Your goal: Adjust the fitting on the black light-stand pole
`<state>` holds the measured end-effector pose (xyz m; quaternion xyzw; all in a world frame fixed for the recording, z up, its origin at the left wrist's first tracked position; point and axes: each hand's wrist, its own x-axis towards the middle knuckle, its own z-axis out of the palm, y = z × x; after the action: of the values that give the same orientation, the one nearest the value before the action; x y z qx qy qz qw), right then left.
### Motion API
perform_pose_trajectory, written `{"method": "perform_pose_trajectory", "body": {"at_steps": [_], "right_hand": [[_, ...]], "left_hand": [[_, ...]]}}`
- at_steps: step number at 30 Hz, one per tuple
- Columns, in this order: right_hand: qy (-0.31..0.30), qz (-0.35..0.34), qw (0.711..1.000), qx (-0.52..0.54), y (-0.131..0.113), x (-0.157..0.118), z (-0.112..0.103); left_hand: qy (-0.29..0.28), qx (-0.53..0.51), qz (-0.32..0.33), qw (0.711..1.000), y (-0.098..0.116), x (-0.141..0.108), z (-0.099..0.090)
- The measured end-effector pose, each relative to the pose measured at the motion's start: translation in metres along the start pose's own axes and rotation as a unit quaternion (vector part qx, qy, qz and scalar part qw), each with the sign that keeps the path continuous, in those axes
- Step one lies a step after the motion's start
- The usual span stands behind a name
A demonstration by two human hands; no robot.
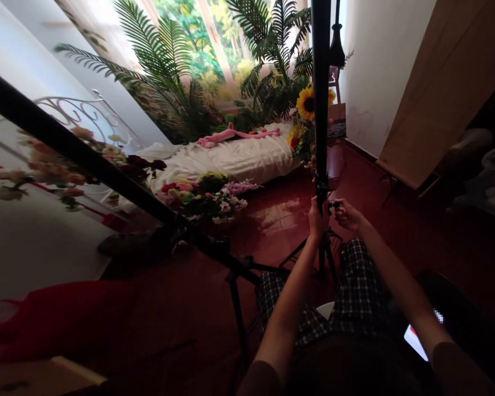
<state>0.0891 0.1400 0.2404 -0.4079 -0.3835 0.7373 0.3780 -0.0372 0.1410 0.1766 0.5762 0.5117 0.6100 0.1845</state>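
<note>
A black upright stand pole (322, 110) rises in front of me, its tripod legs spreading on the floor below. My left hand (317, 220) is wrapped round this pole just under a joint. Just to its right, my right hand (346, 214) pinches a small dark knob (334, 204) on the pole's side, its fingers closed. A second black pole (119, 181) slants from the upper left down to another stand near my knees.
Beyond the stands is a bed (231, 159) with white cloth and a pink object (218, 137). Flowers (206, 195), palm leaves (160, 49) and sunflowers (306, 103) surround it. Red cloth (66, 313) lies lower left; a wooden board (429, 110) leans right. A lit screen (416, 344) shows lower right.
</note>
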Motion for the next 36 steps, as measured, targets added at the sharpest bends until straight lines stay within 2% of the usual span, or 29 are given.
{"method": "perform_pose_trajectory", "body": {"at_steps": [3,7,10,15,21,23,24,26,28,29,30,31,32,33,36], "right_hand": [[-0.018,0.084,0.996,-0.030,-0.013,0.002,-0.011],[-0.054,0.112,0.989,-0.085,-0.031,0.011,-0.025],[-0.091,0.124,0.974,-0.166,-0.044,0.018,-0.034],[-0.144,0.040,0.926,-0.347,-0.057,0.020,-0.043],[-0.120,-0.126,0.858,-0.483,-0.051,0.018,-0.044],[-0.076,-0.211,0.812,-0.539,-0.045,0.014,-0.042],[-0.046,-0.264,0.773,-0.575,-0.040,0.011,-0.041],[0.010,-0.370,0.669,-0.644,-0.026,0.001,-0.037],[0.037,-0.457,0.564,-0.687,-0.004,-0.011,-0.032],[0.044,-0.492,0.525,-0.694,0.007,-0.017,-0.030],[0.053,-0.521,0.499,-0.690,0.019,-0.023,-0.028],[0.068,-0.544,0.488,-0.679,0.029,-0.027,-0.027],[0.089,-0.560,0.492,-0.660,0.036,-0.031,-0.025],[0.116,-0.568,0.508,-0.637,0.041,-0.033,-0.022],[0.198,-0.553,0.588,-0.557,0.034,-0.029,-0.008]], "left_hand": [[0.012,0.018,0.004,1.000,0.000,0.000,0.001],[0.020,0.014,0.007,1.000,-0.001,0.000,0.002],[0.019,0.008,0.010,1.000,-0.003,0.000,0.003],[0.028,0.000,0.024,0.999,-0.002,0.000,0.002],[0.019,-0.020,0.013,1.000,-0.004,-0.001,0.003],[0.019,-0.022,0.011,1.000,-0.005,-0.001,0.004],[0.020,-0.021,0.010,1.000,-0.005,-0.001,0.004],[0.026,-0.013,0.013,0.999,-0.005,0.000,0.005],[0.034,-0.006,0.019,0.999,-0.005,0.000,0.005],[0.037,-0.004,0.022,0.999,-0.004,0.000,0.004],[0.040,-0.001,0.022,0.999,-0.004,0.000,0.004],[0.040,0.001,0.021,0.999,-0.004,0.000,0.004],[0.038,0.003,0.018,0.999,-0.005,0.000,0.005],[0.035,0.004,0.016,0.999,-0.005,0.000,0.005],[0.035,-0.003,0.017,0.999,-0.008,0.000,0.006]]}}
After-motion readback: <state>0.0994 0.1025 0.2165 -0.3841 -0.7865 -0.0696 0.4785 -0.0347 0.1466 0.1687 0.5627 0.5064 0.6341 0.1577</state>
